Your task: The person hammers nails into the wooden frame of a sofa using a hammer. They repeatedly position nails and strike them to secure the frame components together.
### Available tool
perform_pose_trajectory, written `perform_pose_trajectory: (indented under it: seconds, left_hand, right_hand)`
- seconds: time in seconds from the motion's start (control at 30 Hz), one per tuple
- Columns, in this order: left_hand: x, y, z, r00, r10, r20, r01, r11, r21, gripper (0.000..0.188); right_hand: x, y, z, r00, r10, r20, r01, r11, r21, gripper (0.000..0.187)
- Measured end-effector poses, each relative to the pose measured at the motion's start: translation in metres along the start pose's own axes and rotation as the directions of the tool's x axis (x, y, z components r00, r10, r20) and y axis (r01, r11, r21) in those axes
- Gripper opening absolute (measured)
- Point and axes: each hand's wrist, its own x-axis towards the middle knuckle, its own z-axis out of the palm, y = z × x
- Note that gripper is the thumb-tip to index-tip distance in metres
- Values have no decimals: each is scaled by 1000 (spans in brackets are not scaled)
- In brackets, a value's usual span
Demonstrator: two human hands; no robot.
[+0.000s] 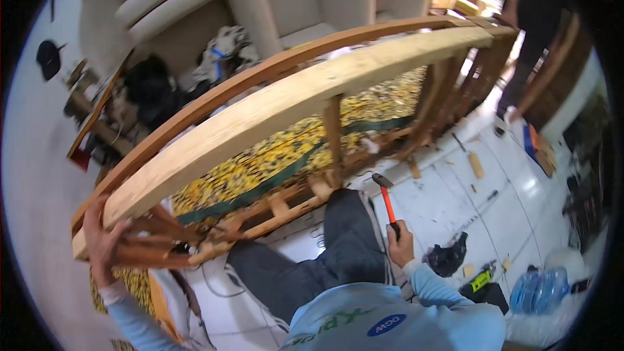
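Observation:
A long wooden frame point(286, 112), like that of a sofa, stands across in front of my knees. Its top has a pale, slightly curved beam with a darker reddish rail point(273, 63) behind it. My left hand point(103, 237) grips the frame at its left end, fingers up by the rail and thumb on the near side. In my right hand point(401, 244) is a hammer point(389, 205), held by its red-orange and black handle beside my right knee. The hammer's head points up and away from me, apart from the frame. Yellow-and-black patterned fabric point(260, 169) shows through the frame.
Beyond the frame is a beige sofa point(292, 3). Another person point(539, 26) in dark clothes stands at the frame's far right end. On the white tiles to my right lie wood offcuts point(476, 165), a black plastic bag point(447, 255), a green-and-black power tool point(482, 279) and a large blue bottle point(538, 291).

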Motion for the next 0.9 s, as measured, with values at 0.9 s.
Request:
perform_pose_trajectory:
  seconds: [0.9]
  left_hand:
    - [15, 40, 24, 983, 180, 37, -183, 942, 281, 74]
  right_hand:
    - [130, -25, -5, 864, -468, -184, 385, 851, -356, 66]
